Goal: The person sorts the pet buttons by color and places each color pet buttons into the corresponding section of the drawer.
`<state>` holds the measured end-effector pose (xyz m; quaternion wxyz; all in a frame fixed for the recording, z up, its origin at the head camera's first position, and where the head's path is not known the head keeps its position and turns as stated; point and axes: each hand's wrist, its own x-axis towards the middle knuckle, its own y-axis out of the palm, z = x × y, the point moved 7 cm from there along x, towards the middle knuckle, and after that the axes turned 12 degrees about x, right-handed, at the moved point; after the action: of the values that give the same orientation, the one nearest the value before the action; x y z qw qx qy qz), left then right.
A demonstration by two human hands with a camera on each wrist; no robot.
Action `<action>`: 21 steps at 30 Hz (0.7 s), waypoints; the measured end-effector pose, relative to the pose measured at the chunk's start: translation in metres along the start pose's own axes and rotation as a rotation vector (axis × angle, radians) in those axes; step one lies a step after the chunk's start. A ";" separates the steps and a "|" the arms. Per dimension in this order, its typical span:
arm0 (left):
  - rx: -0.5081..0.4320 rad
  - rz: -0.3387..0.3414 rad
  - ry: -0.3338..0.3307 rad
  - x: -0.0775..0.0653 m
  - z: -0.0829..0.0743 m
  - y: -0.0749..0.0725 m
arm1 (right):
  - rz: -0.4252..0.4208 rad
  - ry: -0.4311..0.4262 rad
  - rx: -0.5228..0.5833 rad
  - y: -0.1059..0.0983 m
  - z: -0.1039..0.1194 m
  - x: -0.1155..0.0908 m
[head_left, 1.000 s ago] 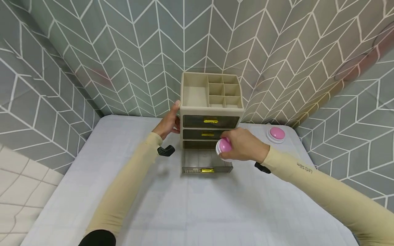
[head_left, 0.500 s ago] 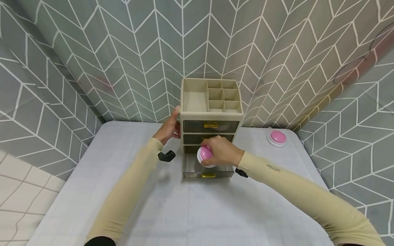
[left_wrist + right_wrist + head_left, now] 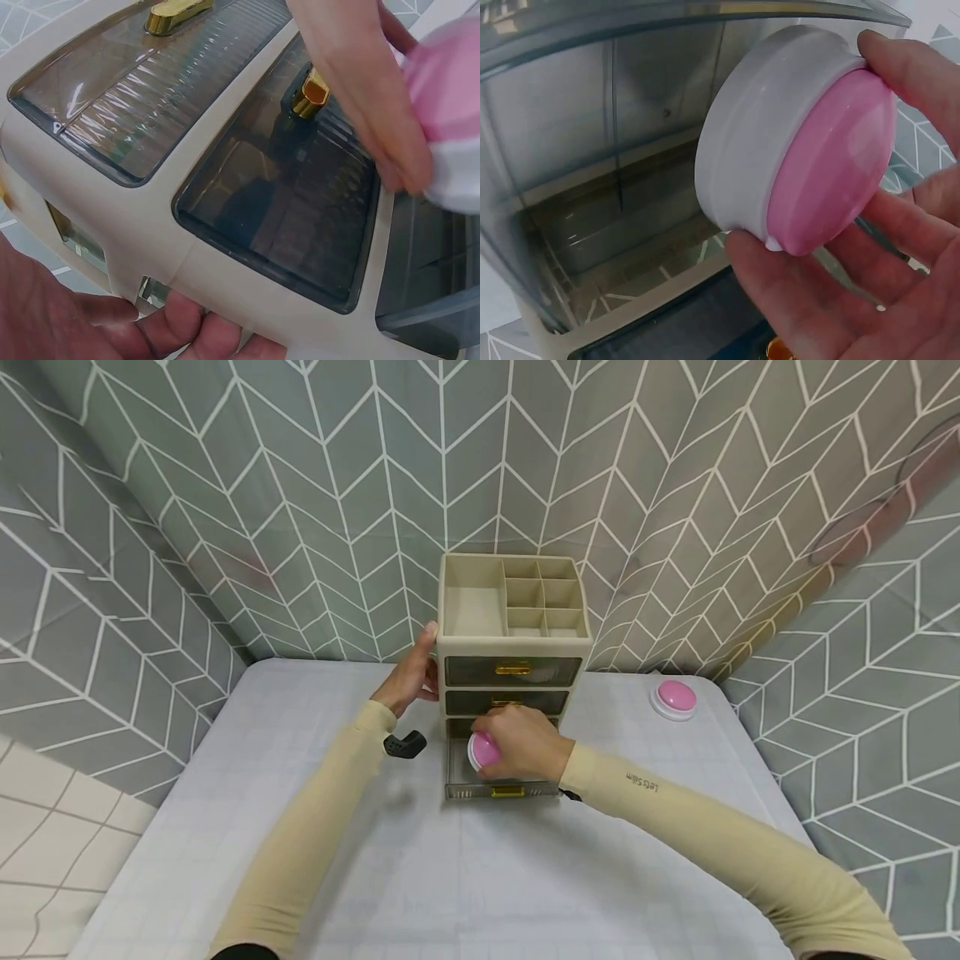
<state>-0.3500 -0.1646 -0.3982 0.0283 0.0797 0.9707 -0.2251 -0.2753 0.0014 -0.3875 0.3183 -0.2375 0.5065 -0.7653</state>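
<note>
A beige desktop drawer organizer (image 3: 513, 647) stands at the back of the table. Its lowest drawer (image 3: 465, 792), smoky and see-through with a gold pull, is out; the two above are in. My right hand (image 3: 528, 743) grips a round white case with a pink domed top (image 3: 482, 750), tilted on edge over the pulled-out drawer. In the right wrist view, thumb and fingers pinch the case's (image 3: 780, 142) rim. My left hand (image 3: 408, 677) rests against the organizer's left side, thumb near its upper front corner. In the left wrist view its fingertips (image 3: 217, 334) touch the side wall.
A second pink-topped round case (image 3: 677, 696) sits at the table's back right corner. The organizer's top has one large and several small compartments (image 3: 525, 594). A patterned curtain (image 3: 480, 460) hangs close behind. White cloth (image 3: 420, 860) covers the table.
My right hand has carried the pink-topped case leftward, from the right edge of the lowest drawer to above its middle-left. The left hand stays at the organizer's side. The view has tilted slightly.
</note>
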 end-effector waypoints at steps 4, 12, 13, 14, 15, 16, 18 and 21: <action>0.014 -0.007 0.003 0.000 0.002 0.000 | 0.014 -0.036 0.012 0.007 0.004 0.005; 0.014 -0.010 -0.001 -0.003 0.002 0.000 | 0.055 -0.070 0.006 0.018 0.005 0.010; 0.019 -0.009 -0.002 -0.004 0.002 0.000 | 0.060 -0.073 0.010 0.019 0.005 0.011; 0.020 -0.010 -0.002 -0.004 0.002 0.000 | 0.065 -0.077 0.011 0.020 0.005 0.012; 0.022 -0.012 -0.003 -0.004 0.002 0.000 | 0.070 -0.081 0.013 0.021 0.005 0.013; 0.025 -0.014 -0.003 -0.004 0.002 0.000 | 0.074 -0.086 0.016 0.022 0.005 0.015; 0.025 -0.016 -0.001 -0.004 0.001 0.000 | 0.082 -0.095 0.015 0.023 0.006 0.017; 0.032 -0.016 0.003 -0.004 0.000 0.000 | 0.087 -0.104 0.010 0.025 0.006 0.020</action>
<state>-0.3461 -0.1650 -0.3979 0.0237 0.0725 0.9676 -0.2407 -0.2783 -0.0238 -0.4077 0.3783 -0.2532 0.4950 -0.7401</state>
